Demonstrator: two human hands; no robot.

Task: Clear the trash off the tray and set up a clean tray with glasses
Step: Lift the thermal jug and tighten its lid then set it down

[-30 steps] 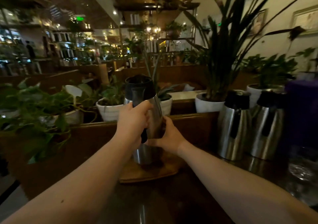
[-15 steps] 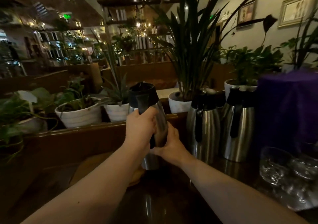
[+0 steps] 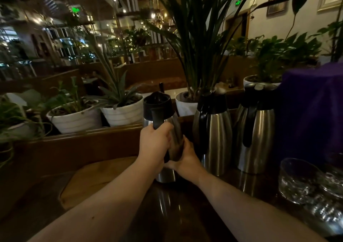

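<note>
Both hands' grip clamped a jug (image 3: 163,123): left hand (image 3: 154,145) on handle, right hand (image 3: 185,158) on body; tray (image 3: 89,182) bare, glasses (image 3: 300,180) unplaced.

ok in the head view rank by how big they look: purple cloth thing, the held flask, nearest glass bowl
Largest: purple-draped object.
Then: held flask, partly hidden by both hands.
Smallest: glass bowl, though it sits nearer the camera, so unsure.

No text, brand or number can be read anywhere. Two green lit signs (image 3: 75,9) glow in the room, one at upper left and one above a doorway (image 3: 238,2), but their characters are too blurred to make out.
</note>
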